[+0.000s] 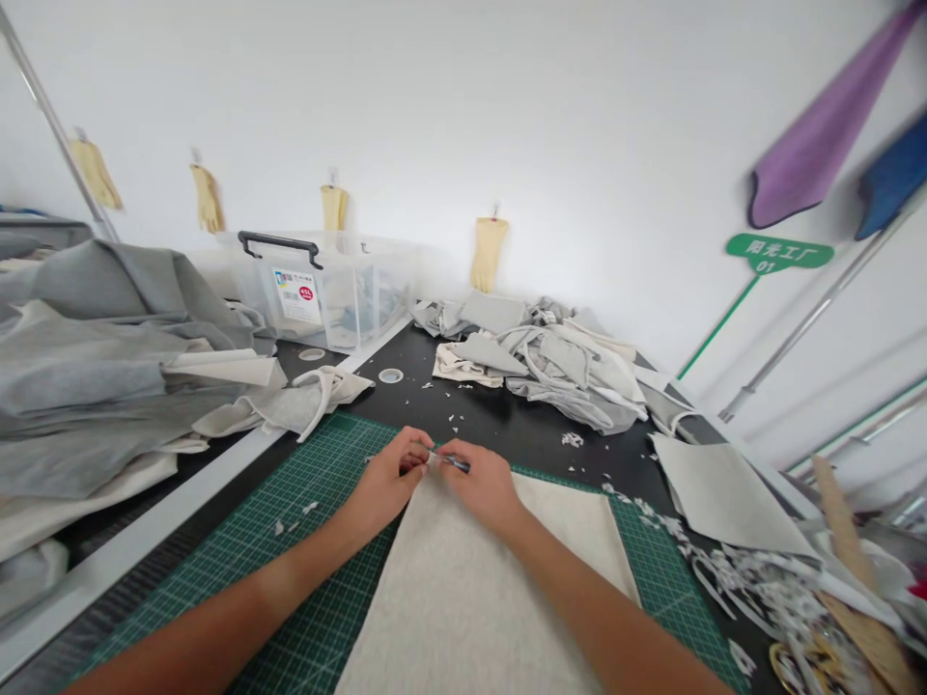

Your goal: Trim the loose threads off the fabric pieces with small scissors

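A cream-coloured piece of cloth (470,589) lies on a green cutting mat (304,569) with a white grid. At the cloth's far left corner my left hand (395,473) pinches the fabric edge between thumb and fingers. Right beside it, my right hand (482,483) is closed around a slim, dark, pen-like tool (455,462), whose tip points toward the left fingertips. The tool's exact kind is too small to make out. Both hands nearly touch over the corner.
Grey fabric (108,357) is heaped at left, near a clear plastic bin (340,299). Crumpled offcuts (550,357) lie behind the mat. A flat pale sheet (731,492), shredded scraps (774,589) and a wooden strip (844,531) are at right. Yellow gloves (491,251) hang on the wall.
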Available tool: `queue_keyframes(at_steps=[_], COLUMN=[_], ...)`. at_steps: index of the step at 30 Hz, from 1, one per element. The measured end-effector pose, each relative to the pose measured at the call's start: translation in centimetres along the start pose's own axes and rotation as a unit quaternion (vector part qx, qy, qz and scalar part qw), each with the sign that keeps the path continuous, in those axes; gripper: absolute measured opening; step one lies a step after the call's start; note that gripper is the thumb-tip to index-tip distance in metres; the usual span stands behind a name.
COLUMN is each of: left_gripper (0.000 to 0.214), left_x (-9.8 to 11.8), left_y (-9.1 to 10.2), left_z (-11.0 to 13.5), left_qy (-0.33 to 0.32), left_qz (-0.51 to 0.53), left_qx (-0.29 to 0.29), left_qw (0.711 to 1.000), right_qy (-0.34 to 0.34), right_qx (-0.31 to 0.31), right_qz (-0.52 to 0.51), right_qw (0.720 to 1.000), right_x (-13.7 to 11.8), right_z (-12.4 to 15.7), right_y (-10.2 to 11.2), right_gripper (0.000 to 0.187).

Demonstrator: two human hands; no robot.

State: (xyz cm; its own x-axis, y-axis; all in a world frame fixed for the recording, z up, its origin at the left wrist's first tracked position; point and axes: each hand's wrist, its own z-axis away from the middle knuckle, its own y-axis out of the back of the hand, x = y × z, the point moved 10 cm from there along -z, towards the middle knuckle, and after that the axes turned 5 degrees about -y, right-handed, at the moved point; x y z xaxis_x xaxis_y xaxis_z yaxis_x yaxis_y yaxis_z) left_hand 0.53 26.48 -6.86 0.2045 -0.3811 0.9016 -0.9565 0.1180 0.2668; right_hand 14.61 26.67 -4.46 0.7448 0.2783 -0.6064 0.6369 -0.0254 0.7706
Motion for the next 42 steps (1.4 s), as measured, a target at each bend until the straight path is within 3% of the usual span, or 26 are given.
queue_keyframes(at_steps=[7,14,21,26,29,33,42], left_gripper=[0.034,0.025,0.017,0.019,0.019,0.017,0.015], left_x=[1.4,0.8,2.2,3.0,3.2,3.0,1.8], left_y=[-0.3,-0.3,-0.8,-0.4,-0.3,-0.4,-0.7], left_z=[0.2,0.2,0.3,0.3,0.3,0.3,0.2], left_qy=[-0.022,0.002,-0.016,-0.029,-0.035,-0.028,-0.001], left_qz=[0.0,-0.013,-0.047,-0.058,-0.077,-0.068,-0.019], left_qx=[-0.004,0.006,-0.025,-0.012,-0.01,-0.011,-0.026], left_qw=[1.0,1.0,0.998,0.998,0.996,0.997,0.999], right_qy=[0.0,0.003,0.037,-0.009,-0.007,0.01,0.031], right_qx=[0.0,0.046,0.059,0.057,0.038,0.026,0.037], right_qz=[0.045,0.046,0.021,0.04,0.031,0.005,-0.002], right_qw=[0.999,0.998,0.997,0.998,0.999,1.0,0.999], right_x=[-0.2,-0.5,-1.5,-0.4,-0.3,-0.8,-1.4], right_z=[0.2,0.6,1.3,0.6,0.3,0.5,1.1], right_y=[0.2,1.1,1.7,1.4,1.0,1.1,1.5], right_gripper=[0.024,0.009,0.013,0.03,0.024,0.008,0.01])
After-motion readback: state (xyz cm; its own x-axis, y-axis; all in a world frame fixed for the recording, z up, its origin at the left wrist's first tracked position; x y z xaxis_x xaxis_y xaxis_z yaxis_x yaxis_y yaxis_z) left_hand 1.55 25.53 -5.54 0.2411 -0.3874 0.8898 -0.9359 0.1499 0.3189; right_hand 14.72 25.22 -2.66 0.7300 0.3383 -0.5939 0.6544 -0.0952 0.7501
